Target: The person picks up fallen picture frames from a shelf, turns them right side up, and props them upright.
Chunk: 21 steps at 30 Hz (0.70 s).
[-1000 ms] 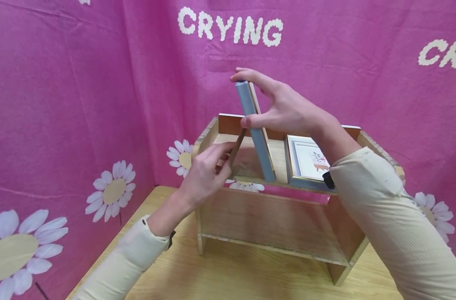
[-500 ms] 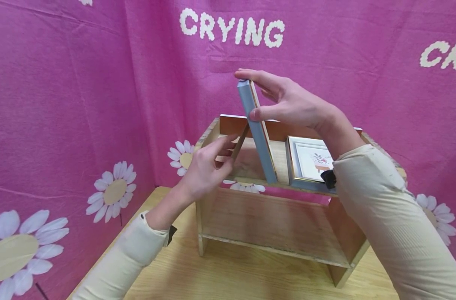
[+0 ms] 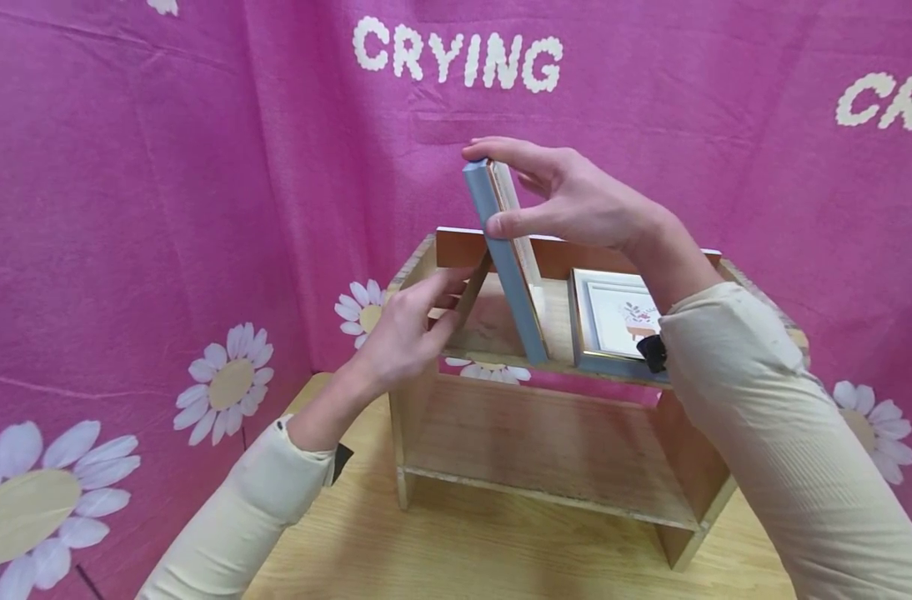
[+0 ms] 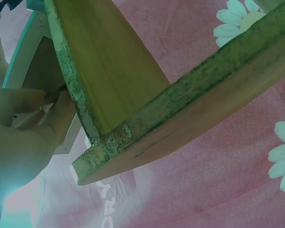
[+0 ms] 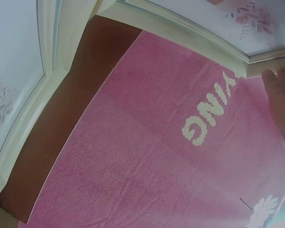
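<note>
A picture frame [image 3: 512,292] with pale blue edges stands on the top board of a small wooden shelf, tilted back to the left. My right hand [image 3: 587,200] holds it, fingers over the top edge and thumb on the near side edge. Behind the frame, its brown easel leg [image 3: 476,287] is swung out. My left hand [image 3: 399,337] pinches that leg between thumb and fingers. In the left wrist view the left hand [image 4: 19,135] is at the leg's edge, beside the shelf board. Fingertips of the right hand [image 5: 280,97] touch the frame's border [image 5: 190,40] in the right wrist view.
Another framed plant picture [image 3: 617,317] lies at the right of the top board. The wooden shelf [image 3: 546,442] has a lower board and a raised brown back strip [image 3: 459,247]. It stands on a wooden table [image 3: 456,558] before a pink flowered cloth [image 3: 306,150].
My right thumb has slid a little up the frame's edge. The left hand has shifted slightly left along the easel leg. The frame stays nearly in place.
</note>
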{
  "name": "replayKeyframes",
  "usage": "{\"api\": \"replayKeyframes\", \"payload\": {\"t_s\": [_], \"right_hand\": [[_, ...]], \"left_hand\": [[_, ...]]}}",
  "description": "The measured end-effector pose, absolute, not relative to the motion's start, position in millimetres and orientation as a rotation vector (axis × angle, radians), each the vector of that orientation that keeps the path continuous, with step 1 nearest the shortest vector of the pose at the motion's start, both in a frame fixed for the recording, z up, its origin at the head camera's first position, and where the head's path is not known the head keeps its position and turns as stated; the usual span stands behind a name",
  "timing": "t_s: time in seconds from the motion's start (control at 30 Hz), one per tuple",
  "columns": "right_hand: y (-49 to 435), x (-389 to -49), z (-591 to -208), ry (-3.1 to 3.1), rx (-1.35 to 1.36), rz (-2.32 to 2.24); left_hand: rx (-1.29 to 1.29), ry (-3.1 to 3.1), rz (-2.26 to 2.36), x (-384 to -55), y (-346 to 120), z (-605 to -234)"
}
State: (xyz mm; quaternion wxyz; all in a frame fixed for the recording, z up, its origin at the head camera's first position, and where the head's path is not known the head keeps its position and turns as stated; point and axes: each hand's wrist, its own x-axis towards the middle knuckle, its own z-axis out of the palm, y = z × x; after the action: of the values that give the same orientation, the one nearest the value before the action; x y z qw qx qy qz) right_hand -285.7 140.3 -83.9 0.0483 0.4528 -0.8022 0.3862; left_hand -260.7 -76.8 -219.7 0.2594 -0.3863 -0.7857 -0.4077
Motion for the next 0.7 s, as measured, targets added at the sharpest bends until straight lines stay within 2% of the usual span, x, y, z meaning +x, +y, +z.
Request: {"api": "replayKeyframes", "payload": {"t_s": [0.7], "right_hand": [[128.5,-284.8,-84.6,-2.516,1.125,0.962]], "left_hand": [[-0.917,-2.139,-1.165,-276.7,-73.7,-219.4]]}}
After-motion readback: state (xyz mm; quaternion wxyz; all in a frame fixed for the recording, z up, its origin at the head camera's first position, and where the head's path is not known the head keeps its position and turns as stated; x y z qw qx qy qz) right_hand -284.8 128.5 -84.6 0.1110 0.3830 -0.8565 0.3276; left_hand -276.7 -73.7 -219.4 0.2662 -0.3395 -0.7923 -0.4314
